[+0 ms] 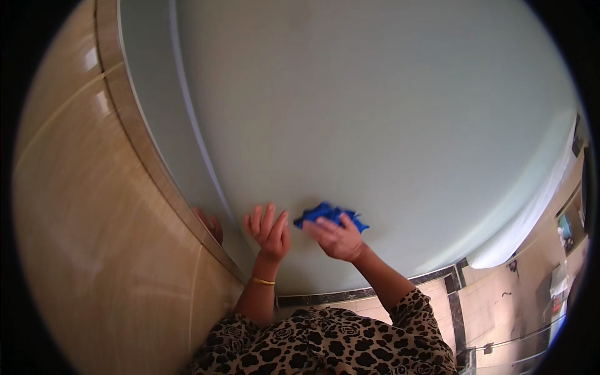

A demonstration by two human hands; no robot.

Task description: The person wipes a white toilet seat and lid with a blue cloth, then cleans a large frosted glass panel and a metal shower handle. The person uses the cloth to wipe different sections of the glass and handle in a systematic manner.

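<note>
A crumpled blue cloth (326,210) lies against a large pale grey-green panel (375,125). My right hand (337,239) is on the cloth, its fingers over it and slightly blurred. To the left, my left hand (269,231) is raised close to the panel with its fingers apart and nothing in it. Whether its fingertips touch the panel I cannot tell. A gold-coloured bangle (264,282) circles my left wrist. Both my sleeves have a leopard print.
A beige tiled wall (106,219) runs along the left. Beside it, a narrow glossy strip (147,81) mirrors part of a hand. White sheeting (531,225) hangs at the panel's right edge. Light floor tiles with dark borders (459,306) and shelves (572,225) show at lower right.
</note>
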